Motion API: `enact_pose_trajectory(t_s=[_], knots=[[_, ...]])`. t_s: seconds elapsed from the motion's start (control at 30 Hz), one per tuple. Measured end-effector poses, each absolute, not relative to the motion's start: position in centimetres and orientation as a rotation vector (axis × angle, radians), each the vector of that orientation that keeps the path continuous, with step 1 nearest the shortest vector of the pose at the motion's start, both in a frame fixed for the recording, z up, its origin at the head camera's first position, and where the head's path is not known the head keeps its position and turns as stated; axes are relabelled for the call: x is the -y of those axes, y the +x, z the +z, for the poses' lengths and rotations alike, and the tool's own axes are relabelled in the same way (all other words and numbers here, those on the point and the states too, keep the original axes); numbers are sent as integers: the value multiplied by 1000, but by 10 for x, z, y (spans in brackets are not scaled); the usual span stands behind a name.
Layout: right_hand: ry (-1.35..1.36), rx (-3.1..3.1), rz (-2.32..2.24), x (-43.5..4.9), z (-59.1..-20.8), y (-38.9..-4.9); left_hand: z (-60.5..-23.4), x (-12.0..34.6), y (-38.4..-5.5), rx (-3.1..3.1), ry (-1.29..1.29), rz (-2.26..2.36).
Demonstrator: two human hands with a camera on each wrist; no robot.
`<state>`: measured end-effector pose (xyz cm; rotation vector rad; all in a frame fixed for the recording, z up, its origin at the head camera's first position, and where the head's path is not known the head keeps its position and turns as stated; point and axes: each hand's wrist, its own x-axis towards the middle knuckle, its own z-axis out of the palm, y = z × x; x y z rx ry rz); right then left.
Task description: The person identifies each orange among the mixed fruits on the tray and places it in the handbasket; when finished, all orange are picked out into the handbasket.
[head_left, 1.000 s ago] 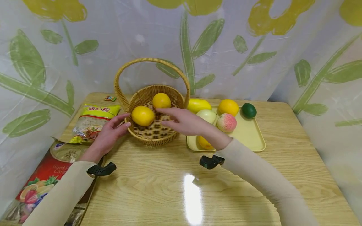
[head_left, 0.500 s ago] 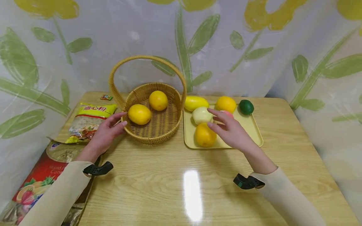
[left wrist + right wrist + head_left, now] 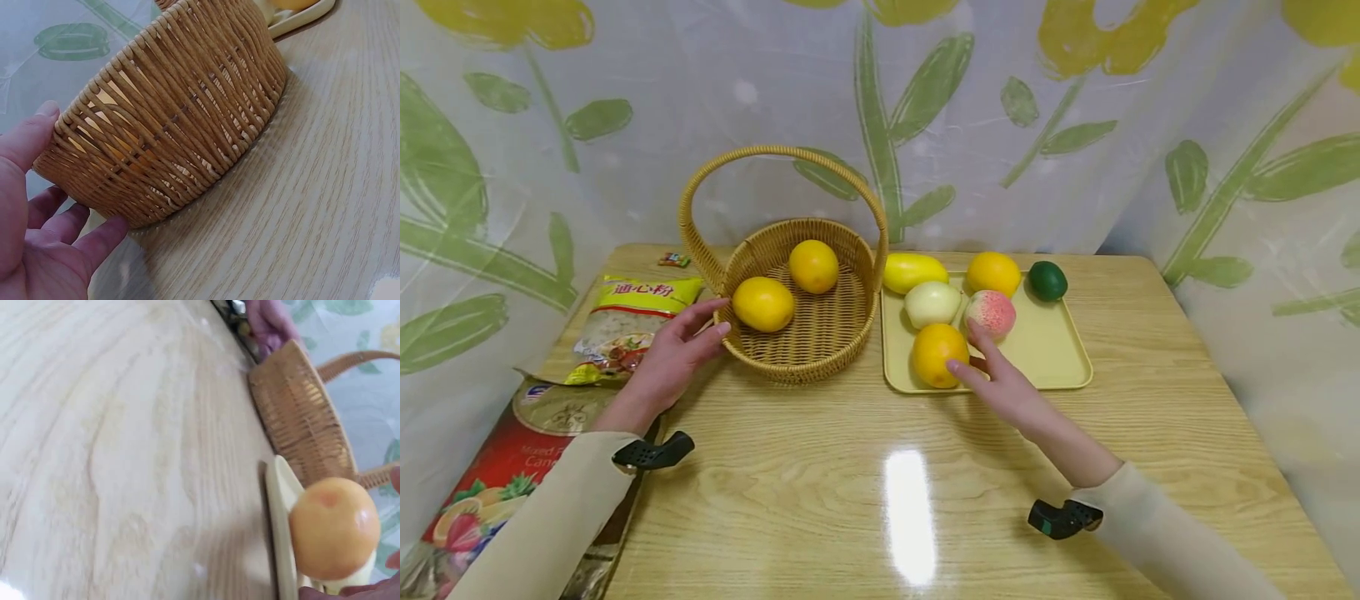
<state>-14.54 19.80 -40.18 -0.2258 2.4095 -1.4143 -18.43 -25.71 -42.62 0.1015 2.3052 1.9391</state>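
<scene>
My left hand (image 3: 672, 354) touches the left side of a wicker basket (image 3: 801, 367); in the left wrist view its thumb is at the rim and its fingers lie along the woven wall. An oval yellow-orange fruit (image 3: 763, 304) and a rounder orange-coloured fruit (image 3: 814, 267) lie inside. Over the front of a pale yellow tray (image 3: 1052, 367), my right hand (image 3: 1011, 392) has its thumb at an orange (image 3: 940, 356), fingers spread beside it and close to a pink peach (image 3: 990, 314). The right wrist view shows the orange (image 3: 334, 528) resting in the tray.
Also on the tray are a pale green fruit (image 3: 931, 305), a long yellow fruit (image 3: 914, 272), another orange (image 3: 993, 274) and a dark green fruit (image 3: 1047, 282). At left lie a pasta bag (image 3: 640, 312), a red candy bag (image 3: 512, 467) and a small wrapped sweet (image 3: 673, 260).
My right hand has left the basket, moved right to the tray and lowered beside the front orange. My left hand stays at the basket's side. The view has shifted slightly.
</scene>
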Motion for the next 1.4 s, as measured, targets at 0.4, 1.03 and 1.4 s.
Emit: enact_pose_trajectory(t_s=[0.4,1.03,1.4], knots=[[-198,-2546,-1397,-171,-414,-156,-425,256,-182,-2204,105,2035],[-415,-2597,-1321,-197,-405,-158,-425,256,-183,-2281,113,1966],[-465,-2602,-1258,-196,-403,-161,-426,256,-182,-2245,121,1998]])
